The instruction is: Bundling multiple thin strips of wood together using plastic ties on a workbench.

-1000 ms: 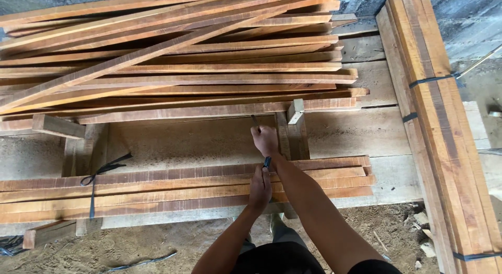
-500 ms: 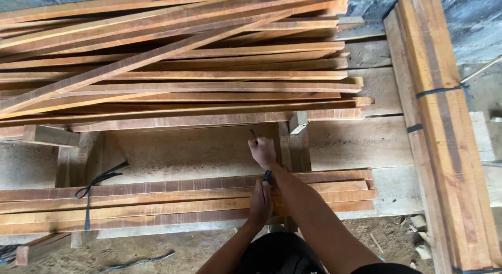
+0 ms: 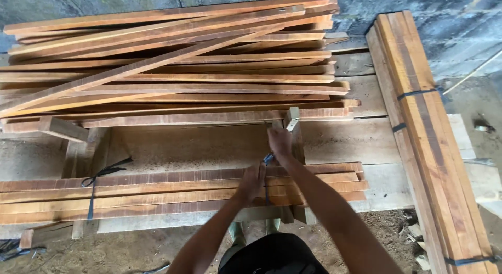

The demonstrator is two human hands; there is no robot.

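A flat bundle of long wooden slats (image 3: 157,193) lies across the front of the plank bench (image 3: 355,143). A dark blue strap (image 3: 267,159) goes around the bundle near its right part. My right hand (image 3: 280,142) is closed on the strap's upper end, just beyond the bundle and beside a small upright wooden block (image 3: 293,119). My left hand (image 3: 251,181) rests on top of the slats with its fingers pinching the strap where it crosses the bundle's far edge. The two hands are almost touching.
A second dark strap (image 3: 94,181) is tied around the bundle's left part. A big loose pile of slats (image 3: 172,70) fills the back of the bench. At the right lies a strapped slat bundle (image 3: 423,132). Sandy ground lies below the bench.
My right hand has shifted right and a little up, toward the upright block, taking the strap end along. My left hand has flattened onto the slats. The camera view has tilted slightly.
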